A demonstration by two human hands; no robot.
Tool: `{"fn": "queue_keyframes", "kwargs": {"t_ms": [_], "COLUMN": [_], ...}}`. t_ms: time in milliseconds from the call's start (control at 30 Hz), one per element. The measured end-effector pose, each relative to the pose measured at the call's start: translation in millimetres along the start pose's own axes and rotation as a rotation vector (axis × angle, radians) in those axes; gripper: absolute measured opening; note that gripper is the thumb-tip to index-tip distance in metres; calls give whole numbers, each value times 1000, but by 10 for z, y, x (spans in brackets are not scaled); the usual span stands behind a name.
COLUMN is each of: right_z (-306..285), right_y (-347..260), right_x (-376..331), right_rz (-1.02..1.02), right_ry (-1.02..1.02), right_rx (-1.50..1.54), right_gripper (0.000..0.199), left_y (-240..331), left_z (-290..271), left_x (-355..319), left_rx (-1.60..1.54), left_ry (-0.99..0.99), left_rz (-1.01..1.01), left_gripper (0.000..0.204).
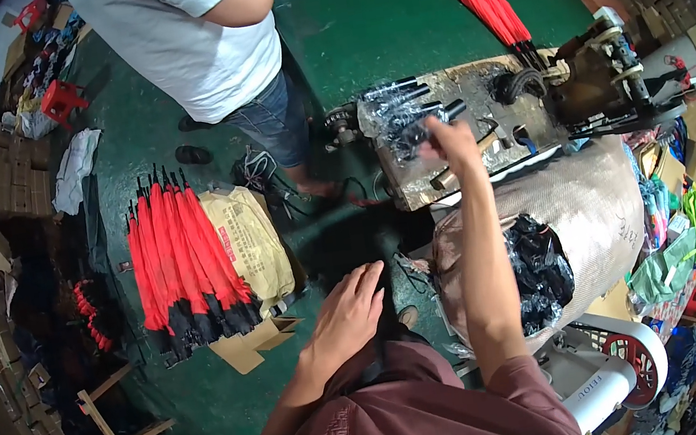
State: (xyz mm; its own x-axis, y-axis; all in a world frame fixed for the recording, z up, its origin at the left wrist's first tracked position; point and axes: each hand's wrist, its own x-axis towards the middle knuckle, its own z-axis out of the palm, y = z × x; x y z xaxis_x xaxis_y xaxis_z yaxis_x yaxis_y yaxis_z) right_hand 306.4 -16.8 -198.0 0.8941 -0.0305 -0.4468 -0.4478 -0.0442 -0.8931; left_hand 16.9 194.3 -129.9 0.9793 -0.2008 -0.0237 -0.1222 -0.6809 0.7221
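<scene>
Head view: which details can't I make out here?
All in the head view:
Right hand: fingers blurred; whether they grip the plastic-wrapped black pieces is unclear.
Left hand: palm hidden by the hand's own back.
Black plastic: its folds hide anything inside.
Co-worker: head cut off by the top edge.

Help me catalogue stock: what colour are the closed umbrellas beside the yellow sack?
The closed umbrellas are red with black ends, seen best in the head view.
</scene>
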Motion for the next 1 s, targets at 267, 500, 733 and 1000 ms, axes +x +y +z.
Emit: {"fn": "queue_keyframes", "kwargs": {"t_ms": [267,500,733,1000], "right_z": [245,359,375,526], "right_y": [-94,-47,-206,-463], "right_x": [1160,1502,1344,636], "right_rz": [202,284,276,9], "right_ry": [-58,-77,16,269], "right_rx": [-20,-96,-600,-772], "right_gripper": [28,24,40,52], "left_y": [-306,-457,-487,-476], "left_z": [-214,-254,-280,-66], "left_x": [61,52,59,-64], "left_rx": [13,1,27,26], "left_ry": [60,117,100,57], "left_rz": [93,73,100,73], "left_gripper": [42,46,45,42]}}
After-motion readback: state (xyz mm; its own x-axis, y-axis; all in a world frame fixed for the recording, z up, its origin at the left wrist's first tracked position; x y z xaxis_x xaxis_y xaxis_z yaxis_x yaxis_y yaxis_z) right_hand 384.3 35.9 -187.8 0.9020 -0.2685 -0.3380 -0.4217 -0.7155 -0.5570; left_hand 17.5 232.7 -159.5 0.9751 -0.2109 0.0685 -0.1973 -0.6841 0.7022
